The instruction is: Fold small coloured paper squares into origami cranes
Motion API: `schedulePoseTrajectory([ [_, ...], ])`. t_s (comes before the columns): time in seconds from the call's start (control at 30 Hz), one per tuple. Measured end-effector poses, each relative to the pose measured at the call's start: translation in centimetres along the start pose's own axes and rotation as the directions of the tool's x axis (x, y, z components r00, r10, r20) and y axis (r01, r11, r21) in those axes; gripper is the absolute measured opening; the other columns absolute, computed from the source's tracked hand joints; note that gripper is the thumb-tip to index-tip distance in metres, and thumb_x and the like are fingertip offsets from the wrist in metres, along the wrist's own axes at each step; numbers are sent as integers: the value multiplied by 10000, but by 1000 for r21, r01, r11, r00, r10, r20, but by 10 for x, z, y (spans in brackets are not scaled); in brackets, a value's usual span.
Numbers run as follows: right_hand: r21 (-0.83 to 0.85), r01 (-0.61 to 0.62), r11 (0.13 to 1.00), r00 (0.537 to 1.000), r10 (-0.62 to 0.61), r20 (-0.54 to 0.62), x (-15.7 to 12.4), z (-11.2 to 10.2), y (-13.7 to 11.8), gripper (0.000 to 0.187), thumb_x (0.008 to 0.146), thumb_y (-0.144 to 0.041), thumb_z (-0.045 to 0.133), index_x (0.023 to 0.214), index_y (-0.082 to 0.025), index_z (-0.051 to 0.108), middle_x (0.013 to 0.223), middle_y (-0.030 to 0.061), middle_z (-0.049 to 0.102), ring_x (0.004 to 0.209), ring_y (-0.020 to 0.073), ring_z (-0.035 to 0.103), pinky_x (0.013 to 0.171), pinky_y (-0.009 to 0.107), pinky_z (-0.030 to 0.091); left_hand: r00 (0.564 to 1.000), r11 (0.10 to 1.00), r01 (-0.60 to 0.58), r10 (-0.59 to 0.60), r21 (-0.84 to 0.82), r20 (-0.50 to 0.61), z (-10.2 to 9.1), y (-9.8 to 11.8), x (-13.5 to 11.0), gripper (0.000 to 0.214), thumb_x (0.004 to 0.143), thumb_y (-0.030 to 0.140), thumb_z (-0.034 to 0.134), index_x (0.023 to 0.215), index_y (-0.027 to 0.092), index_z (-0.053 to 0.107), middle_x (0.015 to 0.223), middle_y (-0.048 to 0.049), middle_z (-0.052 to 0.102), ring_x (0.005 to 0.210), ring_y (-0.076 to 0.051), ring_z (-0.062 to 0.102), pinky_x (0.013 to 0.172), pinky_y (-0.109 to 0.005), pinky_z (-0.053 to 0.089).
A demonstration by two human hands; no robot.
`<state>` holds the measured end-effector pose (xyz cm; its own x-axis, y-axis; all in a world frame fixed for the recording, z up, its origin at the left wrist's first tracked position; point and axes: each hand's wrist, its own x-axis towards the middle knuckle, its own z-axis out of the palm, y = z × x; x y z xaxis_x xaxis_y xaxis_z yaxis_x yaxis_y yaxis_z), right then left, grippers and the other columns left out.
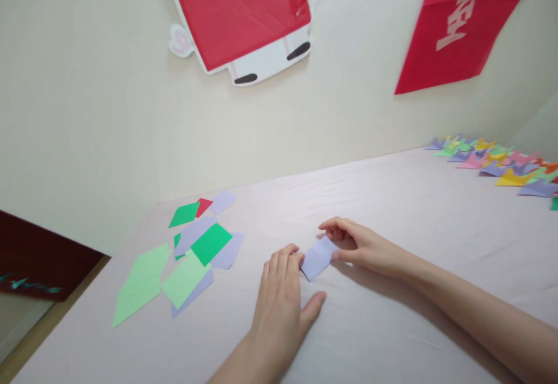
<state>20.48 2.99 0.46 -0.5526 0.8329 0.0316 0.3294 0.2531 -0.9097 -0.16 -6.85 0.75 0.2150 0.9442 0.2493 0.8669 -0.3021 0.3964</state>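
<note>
A small lavender piece of paper (318, 258) lies on the pale cloth between my two hands; it looks folded, though the layers are hard to make out. My left hand (282, 300) rests palm down, its fingertips at the paper's left edge and its thumb spread away to the right. On the other side, my right hand (360, 244) has its thumb tip against the paper's right edge. The index finger reaches past the far corner, apart from the thumb, while the other fingers curl under.
Loose light green sheets (143, 282), dark green squares (211, 244), lavender sheets and a red piece (203, 207) lie overlapping at the left. Rows of folded coloured paper shapes (492, 160) stand at the far right. The wall (305, 122) borders the bed-like surface (383, 337).
</note>
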Motion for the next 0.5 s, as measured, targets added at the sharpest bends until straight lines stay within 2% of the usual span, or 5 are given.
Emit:
schedulePoseTrajectory([
  [0.07, -44, 42, 998, 999, -42, 1, -2, 2, 0, 451, 704, -210, 650, 1151, -183, 593, 965, 32, 581, 929, 202, 528, 880, 355, 423, 999, 999, 24, -26, -46, -31, 5, 2, 11, 424, 752, 170, 664, 1144, 169, 502, 1220, -109, 537, 1131, -261, 500, 926, -430, 435],
  [0.13, -59, 72, 996, 997, -72, 13, -3, 4, -1, 423, 702, -178, 635, 1125, -189, 610, 920, 21, 599, 902, 199, 540, 867, 352, 421, 997, 997, 41, -45, -73, -58, 8, 6, 20, 328, 743, 144, 648, 1048, 193, 537, 1143, -70, 555, 1086, -243, 515, 905, -413, 439],
  [0.27, -27, 72, 997, 997, -72, 20, -4, 4, -5, 279, 713, -137, 583, 973, -193, 669, 816, 4, 604, 834, 186, 553, 807, 323, 432, 995, 991, 48, -58, -126, -81, 7, 13, 26, 197, 720, 100, 620, 868, 213, 557, 1058, -33, 577, 1038, -223, 528, 894, -398, 439],
  [0.4, 149, 17, 989, 1000, -13, -29, -3, 0, -6, 151, 763, -245, 610, 890, -180, 660, 811, 11, 616, 791, 180, 559, 741, 300, 443, 997, 982, 55, -63, -178, -41, 1, 13, 24, 245, 675, 134, 685, 888, 235, 617, 1167, -43, 583, 1131, -248, 508, 945, -442, 430],
  [0.5, 259, -6, 966, 1000, 13, -27, -2, -4, -4, 176, 776, -320, 648, 863, -169, 630, 806, 11, 612, 794, 178, 559, 752, 295, 431, 992, 963, 80, -103, -259, -78, -4, 5, 25, 125, 712, 142, 681, 793, 229, 642, 1202, -49, 603, 1169, -258, 496, 971, -466, 409],
])
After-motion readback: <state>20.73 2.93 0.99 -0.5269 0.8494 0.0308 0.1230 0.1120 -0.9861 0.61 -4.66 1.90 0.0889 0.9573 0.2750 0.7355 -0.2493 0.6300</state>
